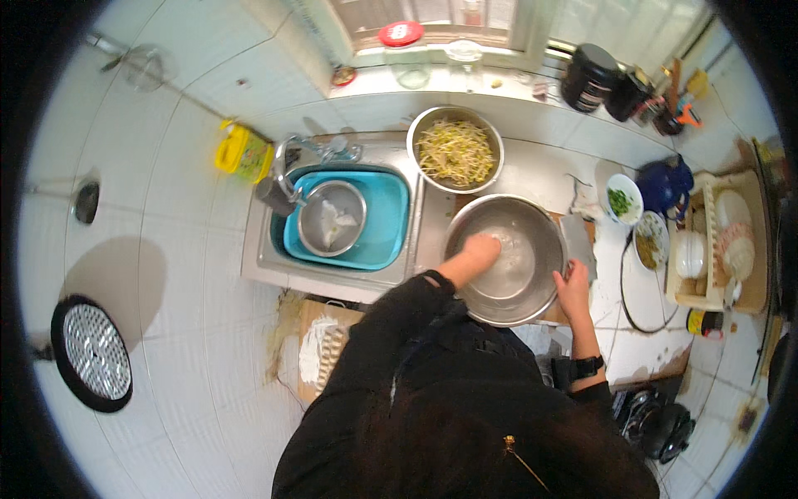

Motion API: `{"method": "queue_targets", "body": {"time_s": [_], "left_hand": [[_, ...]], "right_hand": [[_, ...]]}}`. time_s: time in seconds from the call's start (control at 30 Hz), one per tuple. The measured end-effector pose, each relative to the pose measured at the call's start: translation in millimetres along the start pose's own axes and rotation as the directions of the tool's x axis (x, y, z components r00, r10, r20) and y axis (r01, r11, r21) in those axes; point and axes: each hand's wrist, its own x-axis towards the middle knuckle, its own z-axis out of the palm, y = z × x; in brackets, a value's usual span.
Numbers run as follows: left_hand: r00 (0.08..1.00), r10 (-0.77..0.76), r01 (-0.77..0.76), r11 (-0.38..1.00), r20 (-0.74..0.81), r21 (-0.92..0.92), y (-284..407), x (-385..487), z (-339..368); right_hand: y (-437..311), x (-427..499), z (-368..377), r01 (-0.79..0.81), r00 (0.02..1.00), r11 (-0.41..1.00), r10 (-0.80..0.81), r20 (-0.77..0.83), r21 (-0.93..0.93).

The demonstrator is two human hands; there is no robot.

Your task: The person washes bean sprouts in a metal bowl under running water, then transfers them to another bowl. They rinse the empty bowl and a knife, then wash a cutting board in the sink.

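Note:
A large stainless steel bowl [508,274] stands on the counter in front of me. My left hand [481,251] is inside it with the fingers curled; whether they hold anything is hidden. A little clear liquid or wet shine shows on the bowl's bottom. On the bowl's right rim rests my right hand [572,284], thumb and fingers around the edge. Behind the bowl a smaller steel bowl [411,150] holds bean sprouts [456,151]. Part of a cleaver-like metal blade [578,240] and a wooden board [590,234] show beside the large bowl's right side.
Left, a sink [265,265] holds a blue basin [386,218] with a steel bowl [302,219] under the faucet [283,162]. A yellow detergent bottle [243,153] stands beyond. To the right are bowls of chopped greens [623,219] and other food [662,240], a blue kettle [664,184] and a dish rack [676,293].

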Motion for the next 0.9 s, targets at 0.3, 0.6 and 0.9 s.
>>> {"method": "queue_targets", "body": {"time_s": [0.3, 0.6, 0.9], "left_hand": [[0.943, 0.246, -0.237, 0.969, -0.225, 0.067, 6.7, -39.8, -14.5], [0.832, -0.520, 0.364, 0.774, -0.193, -0.518, -55.7, -94.5, -0.3], [0.819, -0.535, 0.140, 0.534, -0.205, -0.834, -106.6, -145.1, -23.2]], "right_hand": [[40.5, 8.3, 26.0, -0.459, 0.874, 0.701, 0.247, 0.418, 0.546], [21.1, -9.5, 29.1, -0.394, 0.917, 0.528, 0.174, 0.359, 0.752], [-91.6, -23.5, -23.2, -0.355, 0.927, 0.641, 0.147, 0.345, 0.681]]}}
